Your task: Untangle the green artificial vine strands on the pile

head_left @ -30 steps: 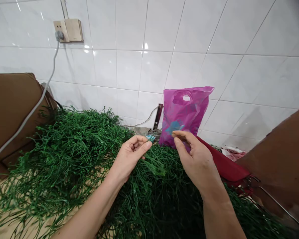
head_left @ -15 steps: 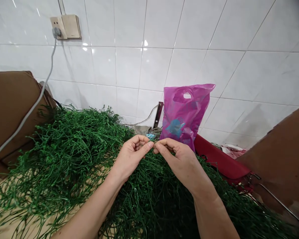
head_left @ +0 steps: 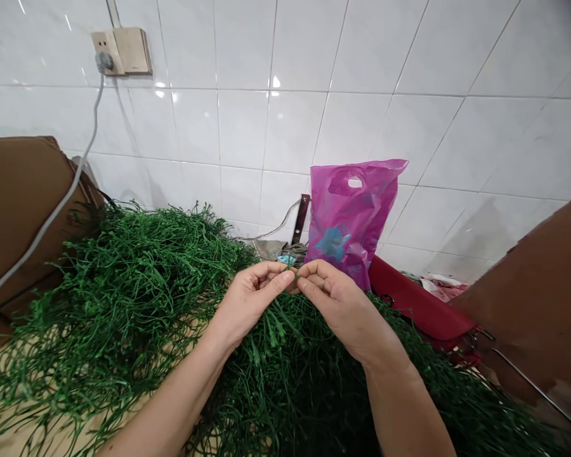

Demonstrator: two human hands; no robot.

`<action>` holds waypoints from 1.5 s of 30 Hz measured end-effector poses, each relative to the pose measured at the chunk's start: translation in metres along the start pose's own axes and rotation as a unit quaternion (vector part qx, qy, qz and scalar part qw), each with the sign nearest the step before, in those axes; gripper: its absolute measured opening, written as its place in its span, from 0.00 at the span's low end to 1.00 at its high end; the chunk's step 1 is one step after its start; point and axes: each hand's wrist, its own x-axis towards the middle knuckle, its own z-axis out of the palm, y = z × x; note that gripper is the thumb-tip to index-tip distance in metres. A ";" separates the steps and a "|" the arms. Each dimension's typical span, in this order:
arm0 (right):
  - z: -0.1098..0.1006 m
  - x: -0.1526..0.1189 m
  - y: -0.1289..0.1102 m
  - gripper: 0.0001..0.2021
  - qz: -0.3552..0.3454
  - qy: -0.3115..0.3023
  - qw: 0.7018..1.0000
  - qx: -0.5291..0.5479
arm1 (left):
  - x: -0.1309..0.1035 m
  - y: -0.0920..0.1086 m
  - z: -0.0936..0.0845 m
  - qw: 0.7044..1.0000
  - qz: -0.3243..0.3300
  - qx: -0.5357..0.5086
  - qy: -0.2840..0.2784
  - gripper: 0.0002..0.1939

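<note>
My left hand (head_left: 252,298) and my right hand (head_left: 340,308) meet in the middle of the view, thumbs and forefingers pinched. Between the fingertips shows a small green stem piece (head_left: 292,271), mostly covered by the fingers. It looks like part of the thin, plastic-looking green stems with knobbed tips that lie all around. One heap of these stems (head_left: 147,266) spreads to the left, and a darker heap (head_left: 290,381) lies under and between my forearms.
A purple plastic bag (head_left: 352,222) stands against the tiled wall behind my hands. To its right is a red bag (head_left: 428,304). Brown cardboard boxes stand at left (head_left: 23,203) and right (head_left: 547,298). A grey cord (head_left: 71,184) hangs from the wall socket (head_left: 107,54).
Both hands remain together in a pinch. The fingers have shifted slightly, and a bit of green now shows between the fingertips. The whole view has moved very slightly.
</note>
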 end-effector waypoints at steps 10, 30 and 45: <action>0.018 0.003 0.003 0.12 0.033 -0.044 0.994 0.099 | 0.000 -0.001 -0.005 0.996 0.052 0.058 0.052 0.15; 0.008 -0.023 -0.009 0.13 -0.150 0.143 0.878 -0.432 | 0.012 0.010 -0.029 0.983 -0.002 -0.057 0.176 0.20; 0.024 -0.012 -0.020 0.08 -0.083 0.085 0.976 -0.184 | -0.006 0.021 -0.014 0.998 -0.003 0.059 0.019 0.18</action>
